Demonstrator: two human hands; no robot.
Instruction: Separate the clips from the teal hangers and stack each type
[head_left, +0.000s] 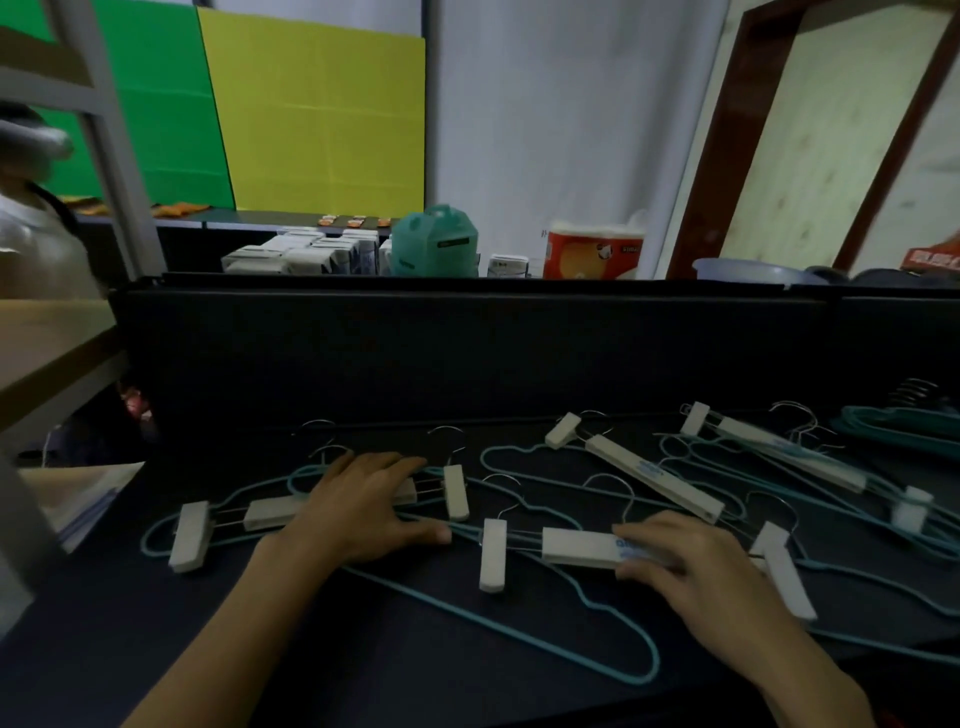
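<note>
Head view, two hands (363, 506), four clip bars (587, 546)

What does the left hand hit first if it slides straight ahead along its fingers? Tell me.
Probably the upright white clip just past the left hand's fingertips, at the right end of the clip bar under it; depth is uncertain.

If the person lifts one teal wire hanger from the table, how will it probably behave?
The teal wire hanger looks thin, so probably light and slightly springy. It overlaps other hangers, so its hook may snag them. The white clip bar under the right hand would likely come along.
</note>
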